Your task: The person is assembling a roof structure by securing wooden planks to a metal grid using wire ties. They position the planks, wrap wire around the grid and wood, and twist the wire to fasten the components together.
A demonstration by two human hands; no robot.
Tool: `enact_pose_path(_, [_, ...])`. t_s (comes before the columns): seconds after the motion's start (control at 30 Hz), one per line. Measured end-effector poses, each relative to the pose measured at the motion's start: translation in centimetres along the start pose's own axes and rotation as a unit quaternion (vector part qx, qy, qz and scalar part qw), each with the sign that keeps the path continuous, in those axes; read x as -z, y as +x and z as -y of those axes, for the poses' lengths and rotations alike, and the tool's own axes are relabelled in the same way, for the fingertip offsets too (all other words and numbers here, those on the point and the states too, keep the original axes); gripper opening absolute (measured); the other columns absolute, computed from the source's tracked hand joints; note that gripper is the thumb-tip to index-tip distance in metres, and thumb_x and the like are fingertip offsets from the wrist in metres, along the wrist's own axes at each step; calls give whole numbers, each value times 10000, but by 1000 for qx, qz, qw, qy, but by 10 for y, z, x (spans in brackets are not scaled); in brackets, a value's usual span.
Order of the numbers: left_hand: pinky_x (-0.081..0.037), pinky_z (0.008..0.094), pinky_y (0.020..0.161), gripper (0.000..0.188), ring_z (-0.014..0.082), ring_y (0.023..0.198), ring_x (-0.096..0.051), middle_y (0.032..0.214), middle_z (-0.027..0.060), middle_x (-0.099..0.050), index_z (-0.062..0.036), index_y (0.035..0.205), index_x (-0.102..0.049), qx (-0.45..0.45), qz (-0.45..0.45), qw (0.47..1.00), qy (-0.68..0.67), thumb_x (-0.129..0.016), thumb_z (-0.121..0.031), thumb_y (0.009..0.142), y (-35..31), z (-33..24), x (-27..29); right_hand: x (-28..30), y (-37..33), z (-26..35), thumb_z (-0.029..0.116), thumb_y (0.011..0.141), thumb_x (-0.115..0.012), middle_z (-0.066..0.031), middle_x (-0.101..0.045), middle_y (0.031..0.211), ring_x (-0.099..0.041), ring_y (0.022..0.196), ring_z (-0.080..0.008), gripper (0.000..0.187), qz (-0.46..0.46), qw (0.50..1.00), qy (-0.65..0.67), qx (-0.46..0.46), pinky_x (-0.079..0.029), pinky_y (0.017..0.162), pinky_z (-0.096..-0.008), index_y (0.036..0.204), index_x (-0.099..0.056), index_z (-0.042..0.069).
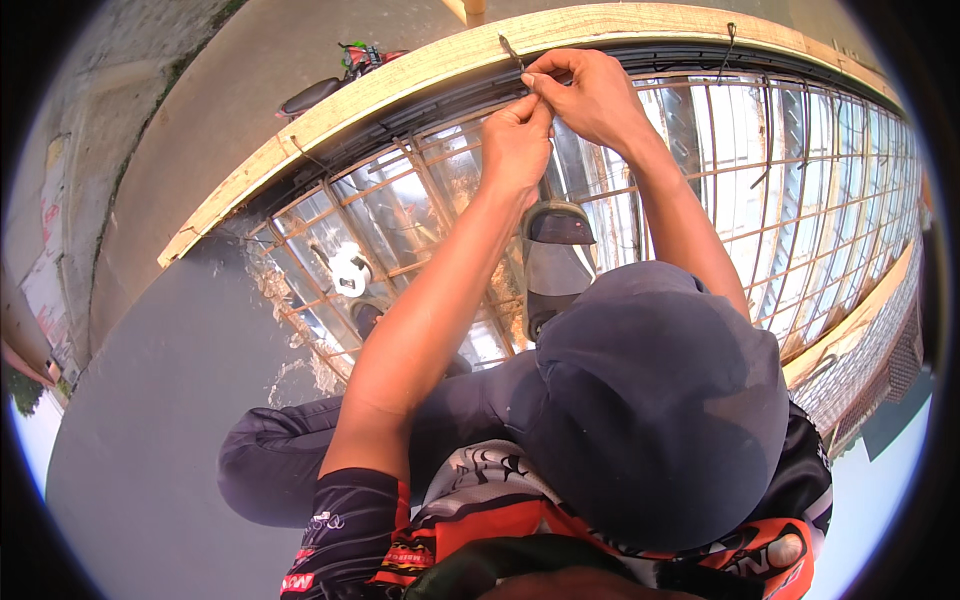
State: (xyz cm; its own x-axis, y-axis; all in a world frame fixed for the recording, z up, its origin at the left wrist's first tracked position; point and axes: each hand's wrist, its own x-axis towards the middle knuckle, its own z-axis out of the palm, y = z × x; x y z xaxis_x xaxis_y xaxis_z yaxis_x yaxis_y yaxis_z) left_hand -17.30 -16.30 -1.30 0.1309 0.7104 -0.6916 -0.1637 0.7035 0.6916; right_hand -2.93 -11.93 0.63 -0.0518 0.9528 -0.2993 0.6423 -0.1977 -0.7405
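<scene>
Both my hands meet at the far wooden board (400, 80), above a bundle of dark bars running along its inner side. A short dark wire (512, 50) comes over the board's edge and down to my fingertips. My right hand (595, 98) is closed, with thumb and forefinger pinched on the wire's lower end. Just below and to its left, my left hand (515, 148) is also closed in a pinch, its fingertips touching the right hand's. What the left fingers hold is hidden.
Under me spreads a rusty rebar grid (720, 170) over shiny metal decking. My shoe (557, 260) stands on it, and a white rounded object (348, 272) lies at left. Grey concrete (170, 370) borders the grid. Beyond the board, a motorbike (340, 80) is parked below.
</scene>
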Motion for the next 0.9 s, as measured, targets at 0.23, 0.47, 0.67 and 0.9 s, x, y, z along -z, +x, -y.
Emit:
enact_pose_path(0.23, [-450,260,650,354,55,762,-583,878,8,-709,21,1310,-761,-99,-51,987,116,-746,-217,1049,13,-21,38,-1,17,-51,77,928,-753,-61,-780,972,-757,843,-307,190,-129,904,-182,364,-605,755,-441,1116,-772,89])
enact_pose_path(0.47, [-352,244,543,252,62,613,-459,891,4,-645,-37,1287,-725,38,60,994,81,-638,-215,1132,39,-39,36,-21,11,-48,130,986,-760,-125,-785,1023,-761,938,-356,180,-101,964,-74,235,-614,805,-435,1155,-814,107])
enact_pose_path(0.67, [-312,215,506,257,44,575,-409,891,-16,-603,-89,1378,-657,72,121,990,26,-576,-208,1166,49,-34,47,-12,-11,-38,38,1008,-684,-143,-769,1170,-761,1009,-332,299,-104,971,-46,210,-613,878,-415,1282,-794,84])
enact_pose_path(0.9, [-352,224,517,382,55,603,-416,868,-14,-543,-97,1519,-556,70,210,975,21,-559,-283,1185,53,-32,54,-35,-29,-33,49,977,-687,-114,-629,1304,-678,1157,-253,398,-117,986,48,109,-566,916,-359,1360,-780,110])
